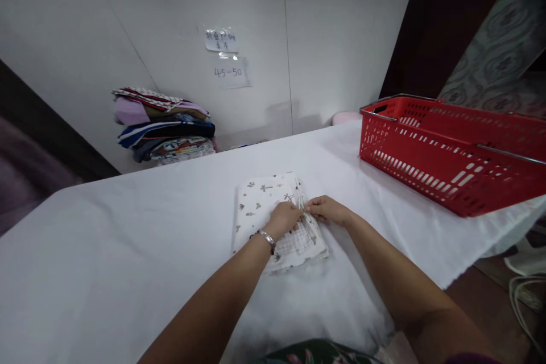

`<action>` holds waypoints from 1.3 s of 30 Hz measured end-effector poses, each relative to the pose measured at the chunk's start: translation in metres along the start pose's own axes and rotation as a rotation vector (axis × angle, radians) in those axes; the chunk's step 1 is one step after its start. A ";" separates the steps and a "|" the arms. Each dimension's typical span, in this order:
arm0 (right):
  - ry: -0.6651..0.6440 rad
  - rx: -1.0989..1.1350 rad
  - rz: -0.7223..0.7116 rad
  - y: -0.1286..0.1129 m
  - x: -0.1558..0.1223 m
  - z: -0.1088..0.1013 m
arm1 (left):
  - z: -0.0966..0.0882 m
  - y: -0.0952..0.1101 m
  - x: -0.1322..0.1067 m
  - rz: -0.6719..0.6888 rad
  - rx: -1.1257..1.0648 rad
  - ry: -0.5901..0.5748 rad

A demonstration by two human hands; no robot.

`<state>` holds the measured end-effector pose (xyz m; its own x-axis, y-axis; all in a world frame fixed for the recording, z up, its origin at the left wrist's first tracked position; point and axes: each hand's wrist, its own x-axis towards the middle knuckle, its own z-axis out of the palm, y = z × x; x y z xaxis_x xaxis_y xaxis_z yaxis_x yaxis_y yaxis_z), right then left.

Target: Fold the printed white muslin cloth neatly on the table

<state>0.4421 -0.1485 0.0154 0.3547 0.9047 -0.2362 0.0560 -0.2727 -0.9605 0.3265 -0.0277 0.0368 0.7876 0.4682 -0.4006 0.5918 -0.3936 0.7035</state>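
— White sheeting covers the table (128, 250), and a pale panelled wall (341, 28) stands behind it. What do you take as the marker?

— The red basket (447, 148). It is plastic with slotted walls and metal handles, and it sits on the table's right end.

— And the thing being handled?

— A folded cloth (260, 205), white with small dark prints. It lies flat on the sheeting to the left of the basket, well apart from it and nearer the person. A checked layer shows at the corner of the cloth closest to the basket's front.

— Where are the hands?

— Both are on the side of the cloth that faces the basket. The left hand (285, 219) wears a metal bracelet (268, 239) at the wrist and rests on top of the cloth. The right hand (326, 210) lies between it and the basket, and the two almost touch.

— What are the fingers doing?

— On both hands they are curled and drawn together. The tips meet at the layered edge and pinch it. The left hand's knuckles are up, and its fingertips are hidden beneath them. The right hand's fingers point away from the basket, toward the left hand.

— What else is around?

— A pile of folded clothes (164, 125), striped, lilac and dark blue, sits far to the left of the basket against the wall. Two paper notes (226, 57) are stuck on the wall, higher than the basket and to its left. The lower one reads 45-50, and the handwriting on the upper one is too small to read. Something pink (345, 118) shows just past the basket's far left corner, but I cannot tell what it is.
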 end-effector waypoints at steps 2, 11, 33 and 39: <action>0.041 -0.021 0.005 0.001 0.001 0.003 | 0.000 0.000 0.000 0.002 -0.009 -0.002; 0.257 -0.070 -0.035 0.005 0.004 0.007 | 0.003 0.005 -0.004 0.016 -0.030 0.032; 0.155 -0.367 -0.118 0.003 -0.012 0.012 | -0.013 0.015 0.000 0.021 0.077 -0.087; 0.057 -0.436 -0.056 -0.011 -0.025 0.014 | -0.012 0.013 0.003 0.036 0.126 -0.084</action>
<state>0.4199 -0.1637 0.0300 0.3905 0.9056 -0.1654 0.4603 -0.3477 -0.8169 0.3345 -0.0222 0.0521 0.8174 0.3863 -0.4273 0.5752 -0.5074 0.6416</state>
